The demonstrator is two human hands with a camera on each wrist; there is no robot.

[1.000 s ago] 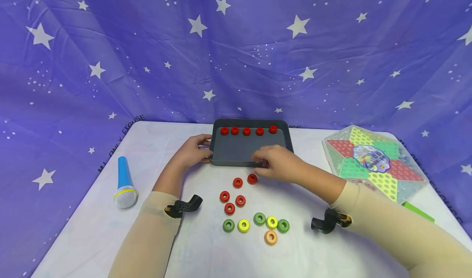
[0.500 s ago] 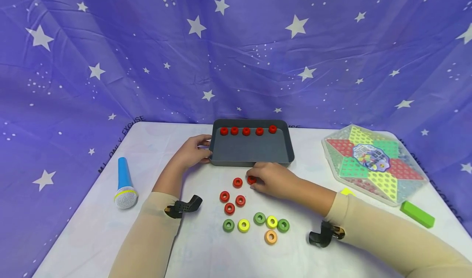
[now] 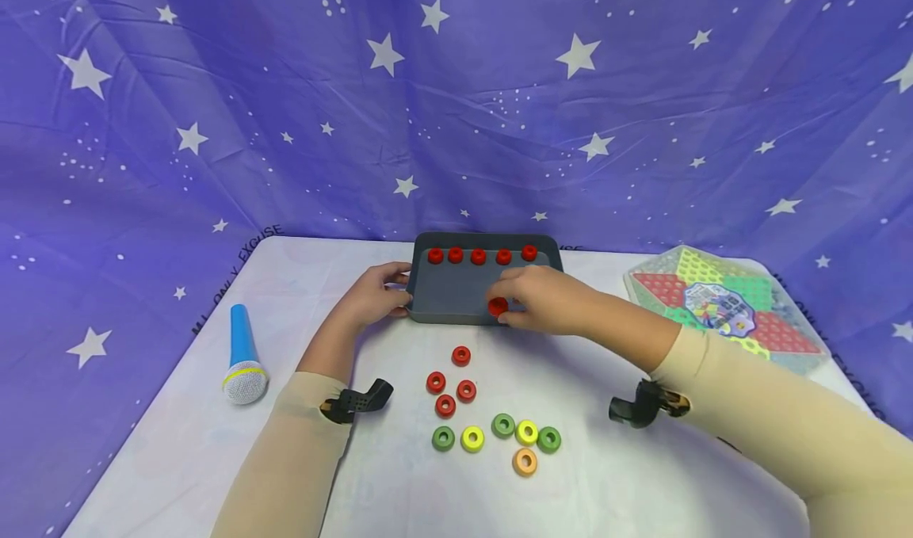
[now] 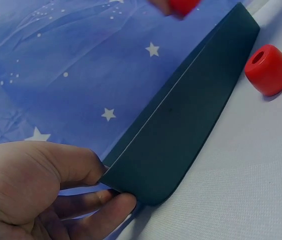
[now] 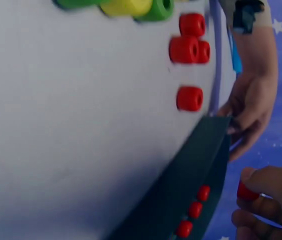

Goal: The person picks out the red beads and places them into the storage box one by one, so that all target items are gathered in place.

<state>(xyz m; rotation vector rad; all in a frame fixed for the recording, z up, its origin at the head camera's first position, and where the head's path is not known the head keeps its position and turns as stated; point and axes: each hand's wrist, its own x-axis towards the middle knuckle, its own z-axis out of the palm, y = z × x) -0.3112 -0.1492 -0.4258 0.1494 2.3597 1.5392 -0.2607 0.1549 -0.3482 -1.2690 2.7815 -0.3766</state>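
Observation:
A dark grey tray (image 3: 451, 292) stands at the back of the table with a row of several red beads (image 3: 479, 257) along its far side. My left hand (image 3: 371, 294) holds the tray's left side; the left wrist view shows its digits at the rim and outer corner (image 4: 146, 175). Over the tray's front part, my right hand (image 3: 548, 299) pinches a red bead (image 3: 497, 307) between thumb and fingers. In the right wrist view this held bead (image 5: 247, 192) is partly covered by the thumb. Several loose red beads (image 3: 461, 356) lie in front of the tray.
Nearer the front lie green beads (image 3: 502, 425), yellow beads (image 3: 472, 439) and an orange bead (image 3: 525, 462). A blue toy microphone (image 3: 243, 356) is at left. At right sits a star-patterned game box (image 3: 720, 308), partly behind the right sleeve. A purple star curtain (image 3: 456, 110) hangs behind.
My right hand went from above the tray's front edge down to a red bead on the table, took it, and carried it back up over the tray. The left hand stayed put.

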